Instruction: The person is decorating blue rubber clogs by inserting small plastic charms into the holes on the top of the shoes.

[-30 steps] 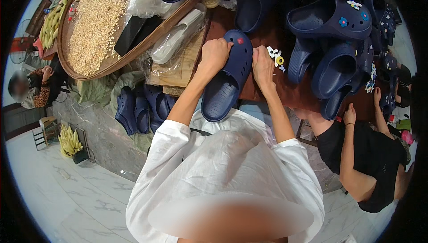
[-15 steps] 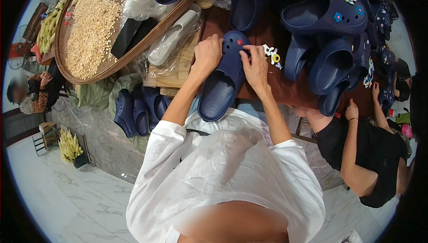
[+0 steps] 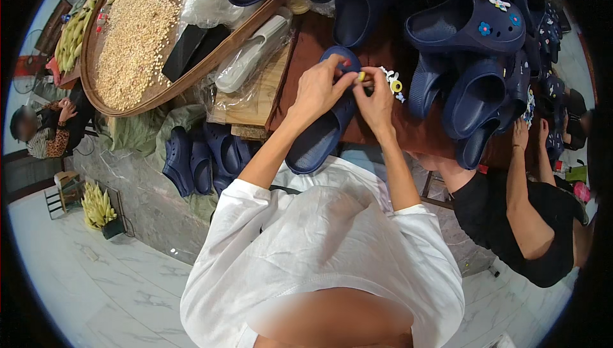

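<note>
A navy clog (image 3: 316,140) lies with its heel toward me and its toe away, a small red charm (image 3: 347,63) on its holed upper. My left hand (image 3: 319,89) is closed over the upper, its bent fingers by the red charm and its thumb reaching right. Between the right thumb and fingertips is a small yellow shoe charm (image 3: 361,76), held just above the clog by my right hand (image 3: 377,98). The left thumb tip is close to that charm; whether they touch is unclear. White and yellow charms (image 3: 396,85) lie just right of my right hand.
Navy clogs with charms (image 3: 469,22) are piled at the right of the brown table (image 3: 308,38). A round tray rim (image 3: 191,70) surrounds corn kernels at the left, beside a bagged white clog (image 3: 252,57). More clogs (image 3: 201,156) hang lower left. A person's arm (image 3: 520,182) reaches in at right.
My left hand has moved from the clog's left side onto its upper. The right hand has shifted slightly right and now pinches a yellow charm. The person at right has moved an arm.
</note>
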Available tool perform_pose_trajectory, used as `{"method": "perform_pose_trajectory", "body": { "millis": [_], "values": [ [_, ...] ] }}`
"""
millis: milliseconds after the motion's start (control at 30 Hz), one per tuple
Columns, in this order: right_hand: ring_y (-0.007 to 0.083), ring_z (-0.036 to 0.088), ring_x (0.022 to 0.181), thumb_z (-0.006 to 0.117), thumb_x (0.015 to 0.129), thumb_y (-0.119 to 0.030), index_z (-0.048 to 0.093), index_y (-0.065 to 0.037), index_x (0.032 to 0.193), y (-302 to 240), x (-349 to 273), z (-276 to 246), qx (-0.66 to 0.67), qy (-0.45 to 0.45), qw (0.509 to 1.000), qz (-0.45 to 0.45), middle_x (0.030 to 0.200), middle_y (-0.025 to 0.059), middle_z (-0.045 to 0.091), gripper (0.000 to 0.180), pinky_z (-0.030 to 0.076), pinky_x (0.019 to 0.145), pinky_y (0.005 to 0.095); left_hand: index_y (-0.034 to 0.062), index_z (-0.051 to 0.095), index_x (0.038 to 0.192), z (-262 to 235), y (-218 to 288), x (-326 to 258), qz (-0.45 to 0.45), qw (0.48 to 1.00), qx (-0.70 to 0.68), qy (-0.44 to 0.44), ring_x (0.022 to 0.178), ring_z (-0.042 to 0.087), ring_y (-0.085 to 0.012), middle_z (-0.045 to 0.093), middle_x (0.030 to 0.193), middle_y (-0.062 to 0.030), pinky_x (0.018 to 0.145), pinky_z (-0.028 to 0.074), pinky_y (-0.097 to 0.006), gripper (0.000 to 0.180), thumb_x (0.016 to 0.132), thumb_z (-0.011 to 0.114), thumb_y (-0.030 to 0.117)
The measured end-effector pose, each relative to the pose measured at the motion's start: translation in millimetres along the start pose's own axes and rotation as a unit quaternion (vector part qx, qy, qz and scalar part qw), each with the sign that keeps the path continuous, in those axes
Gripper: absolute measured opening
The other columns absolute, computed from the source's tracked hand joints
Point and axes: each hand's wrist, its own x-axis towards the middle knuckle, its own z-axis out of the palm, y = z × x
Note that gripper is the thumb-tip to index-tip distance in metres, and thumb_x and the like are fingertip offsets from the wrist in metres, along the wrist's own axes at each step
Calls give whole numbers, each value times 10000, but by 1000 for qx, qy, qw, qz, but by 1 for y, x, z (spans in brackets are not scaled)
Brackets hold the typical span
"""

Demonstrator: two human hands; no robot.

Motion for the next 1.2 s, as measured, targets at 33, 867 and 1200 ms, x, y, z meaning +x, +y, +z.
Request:
{"method": "perform_pose_trajectory", "body": {
  "millis": [33, 867, 1200],
  "values": [
    [251, 656, 844, 680, 851, -92, 585, -34, 1119, 9, 2, -5, -32, 20, 998, 46, 976, 126, 632, 290, 529, 756, 361, 61, 651, 1127, -2, -4, -4, 1, 1000, -1, -1, 762, 675, -333, 708, 860, -136, 720, 520, -443, 317, 883, 712, 253],
    [374, 622, 948, 643, 937, -318, 691, -2, 1080, 14, 48, 29, -266, -13, 960, -84, 988, 187, 641, 350, 511, 801, 457, 26, 682, 941, 14, -22, -37, 39, 986, 83, 139, 970, 594, -346, 675, 1033, -152, 886, 483, -432, 241, 784, 501, 4],
    [393, 598, 1026, 541, 985, -173, 672, -18, 1084, 51, 39, 14, -221, 13, 972, -82, 1070, 223, 646, 226, 471, 905, 463, 29, 686, 934, 11, -27, -48, 91, 970, -4, 224, 1013, 613, -337, 688, 1028, -158, 900, 484, -437, 211, 765, 572, -24]
  ]
}}
